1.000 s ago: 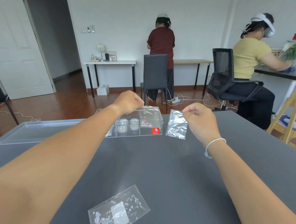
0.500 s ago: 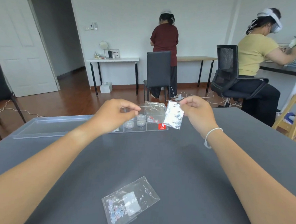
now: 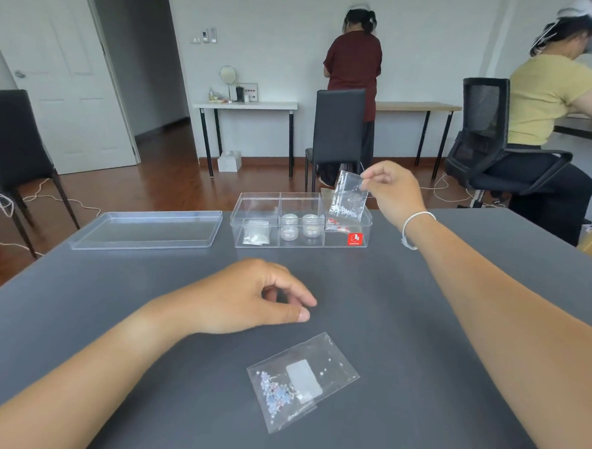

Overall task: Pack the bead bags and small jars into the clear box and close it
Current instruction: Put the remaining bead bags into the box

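Note:
The clear box (image 3: pixel 251 201) stands open on the grey table, split into three compartments. Its left one holds a white bead bag (image 3: pixel 256 232), the middle one three small jars (image 3: pixel 299 226), the right one a bag with red beads (image 3: pixel 334 223). My right hand (image 3: pixel 390 191) pinches a clear bead bag (image 3: pixel 347 198) by its top corner, hanging upright over the right compartment. My left hand (image 3: pixel 253 299) hovers low over the table, fingers loosely curled and holding nothing, just above another bead bag (image 3: pixel 302 379) with bluish beads lying flat near me.
The box's clear lid (image 3: pixel 147 230) lies flat on the table left of the box. Beyond the table stand black chairs (image 3: pixel 339 130). Two people work at desks along the far wall and at right.
My left hand has let go near the box and drawn back toward me, over the near bag. My right hand has carried its bag over the box's right compartment.

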Motion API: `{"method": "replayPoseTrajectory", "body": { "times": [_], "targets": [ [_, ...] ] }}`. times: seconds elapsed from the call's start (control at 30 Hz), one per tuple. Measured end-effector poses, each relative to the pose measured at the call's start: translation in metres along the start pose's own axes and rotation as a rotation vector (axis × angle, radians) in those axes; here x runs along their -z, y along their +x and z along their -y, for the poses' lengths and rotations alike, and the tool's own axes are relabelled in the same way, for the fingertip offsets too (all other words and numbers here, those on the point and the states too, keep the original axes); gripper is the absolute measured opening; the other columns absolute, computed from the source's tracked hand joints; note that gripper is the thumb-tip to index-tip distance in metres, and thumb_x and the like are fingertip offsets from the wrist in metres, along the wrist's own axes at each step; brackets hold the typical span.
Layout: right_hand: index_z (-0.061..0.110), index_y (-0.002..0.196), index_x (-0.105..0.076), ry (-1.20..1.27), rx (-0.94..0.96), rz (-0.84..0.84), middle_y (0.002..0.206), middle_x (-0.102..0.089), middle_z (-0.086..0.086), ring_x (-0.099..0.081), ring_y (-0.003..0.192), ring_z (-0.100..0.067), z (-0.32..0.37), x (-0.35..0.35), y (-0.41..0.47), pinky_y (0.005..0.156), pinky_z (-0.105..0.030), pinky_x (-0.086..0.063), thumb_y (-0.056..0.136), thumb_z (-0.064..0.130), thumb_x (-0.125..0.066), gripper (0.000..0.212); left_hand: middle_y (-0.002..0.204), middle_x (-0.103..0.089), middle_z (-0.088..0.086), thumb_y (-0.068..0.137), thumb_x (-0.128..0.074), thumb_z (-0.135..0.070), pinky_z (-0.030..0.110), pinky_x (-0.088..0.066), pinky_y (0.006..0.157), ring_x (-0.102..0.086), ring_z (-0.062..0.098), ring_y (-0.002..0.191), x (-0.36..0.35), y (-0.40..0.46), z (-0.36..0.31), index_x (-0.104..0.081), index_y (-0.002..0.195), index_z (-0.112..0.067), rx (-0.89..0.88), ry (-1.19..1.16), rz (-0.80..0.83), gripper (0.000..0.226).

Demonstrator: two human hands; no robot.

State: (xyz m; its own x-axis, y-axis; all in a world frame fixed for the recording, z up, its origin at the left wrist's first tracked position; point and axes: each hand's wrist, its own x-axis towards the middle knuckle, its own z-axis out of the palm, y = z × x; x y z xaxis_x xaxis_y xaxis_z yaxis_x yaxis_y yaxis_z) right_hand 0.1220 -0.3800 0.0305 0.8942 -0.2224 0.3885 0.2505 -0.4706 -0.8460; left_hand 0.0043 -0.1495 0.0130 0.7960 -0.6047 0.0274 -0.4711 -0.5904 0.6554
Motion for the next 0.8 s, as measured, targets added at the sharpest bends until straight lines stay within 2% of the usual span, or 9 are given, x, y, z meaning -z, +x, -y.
{"method": "replayPoseTrajectory", "body": {
  "times": [0.1,0.2,0.27,0.37,0.5,0.57,0.67,0.8],
  "targets": [
    [0.019,0.079,-0.060,-0.063,-0.005,0.074,0.071,-0.061,0.007,-0.054,0.076,-0.013,-0.004,-0.004,-0.002,0.059,-0.014,-0.037,0.082,0.008,-0.056,0.013,0.086,-0.065,-0.013,0.076,-0.068,-0.038,0.006,-0.033,0.054,-0.044,0.000,0.060,-0.001,-0.001,-0.001,-0.069,0.090,-0.040,-0.006,0.007,0.021,0.014],
    [0.019,0.082,-0.064,-0.124,-0.008,0.129,0.084,-0.065,0.001,-0.054,0.079,-0.013,-0.007,-0.007,-0.005,0.060,-0.017,-0.039,0.083,0.009,-0.055,0.014,0.088,-0.063,-0.015,0.075,-0.068,-0.039,0.006,-0.033,0.055,-0.045,0.000,0.060,-0.003,-0.001,-0.001,-0.067,0.092,-0.043,-0.012,0.011,0.049,0.017],
    [0.019,0.087,-0.068,-0.189,-0.008,0.155,0.096,-0.065,0.000,-0.055,0.085,-0.013,-0.009,-0.009,-0.009,0.071,-0.022,-0.043,0.086,0.012,-0.052,0.017,0.090,-0.061,-0.017,0.075,-0.068,-0.040,0.006,-0.034,0.058,-0.046,0.000,0.064,-0.006,-0.001,-0.001,-0.065,0.095,-0.045,-0.016,0.017,0.079,0.021],
    [0.020,0.095,-0.071,-0.264,0.033,0.138,0.113,-0.066,0.001,-0.057,0.100,-0.018,-0.013,-0.011,-0.016,0.097,-0.035,-0.044,0.088,0.015,-0.050,0.022,0.094,-0.057,-0.020,0.075,-0.067,-0.044,0.006,-0.035,0.065,-0.046,-0.001,0.073,-0.011,-0.001,-0.003,-0.061,0.101,-0.050,-0.020,0.047,0.125,0.028],
    [0.021,0.106,-0.068,-0.294,0.101,0.061,0.122,-0.060,-0.004,-0.055,0.108,-0.024,-0.015,-0.008,-0.021,0.101,-0.043,-0.041,0.089,0.019,-0.050,0.024,0.094,-0.052,-0.021,0.075,-0.066,-0.045,0.006,-0.035,0.070,-0.044,-0.002,0.077,-0.015,-0.001,-0.004,-0.058,0.103,-0.051,-0.031,0.083,0.151,0.030],
    [0.022,0.107,-0.067,-0.280,0.106,0.039,0.121,-0.058,-0.005,-0.055,0.104,-0.023,-0.019,-0.005,-0.024,0.100,-0.038,-0.041,0.088,0.018,-0.051,0.025,0.095,-0.053,-0.020,0.075,-0.067,-0.044,0.008,-0.036,0.071,-0.044,-0.002,0.078,-0.015,0.000,-0.005,-0.060,0.099,-0.050,-0.036,0.085,0.152,0.026],
    [0.020,0.107,-0.066,-0.210,0.071,0.050,0.122,-0.058,-0.004,-0.052,0.097,-0.014,-0.024,0.001,-0.028,0.091,-0.023,-0.038,0.088,0.018,-0.051,0.025,0.093,-0.053,-0.018,0.075,-0.067,-0.042,0.008,-0.036,0.070,-0.044,-0.002,0.076,-0.015,0.000,-0.006,-0.063,0.093,-0.047,-0.043,0.074,0.148,0.019],
    [0.020,0.110,-0.064,-0.270,0.046,0.084,0.127,-0.058,-0.003,-0.051,0.115,-0.018,-0.033,0.012,-0.033,0.093,-0.022,-0.033,0.090,0.023,-0.048,0.026,0.094,-0.054,-0.017,0.077,-0.066,-0.041,0.005,-0.035,0.069,-0.044,-0.002,0.077,-0.015,0.001,-0.006,-0.063,0.092,-0.045,-0.054,0.086,0.150,0.016]
  ]
}}
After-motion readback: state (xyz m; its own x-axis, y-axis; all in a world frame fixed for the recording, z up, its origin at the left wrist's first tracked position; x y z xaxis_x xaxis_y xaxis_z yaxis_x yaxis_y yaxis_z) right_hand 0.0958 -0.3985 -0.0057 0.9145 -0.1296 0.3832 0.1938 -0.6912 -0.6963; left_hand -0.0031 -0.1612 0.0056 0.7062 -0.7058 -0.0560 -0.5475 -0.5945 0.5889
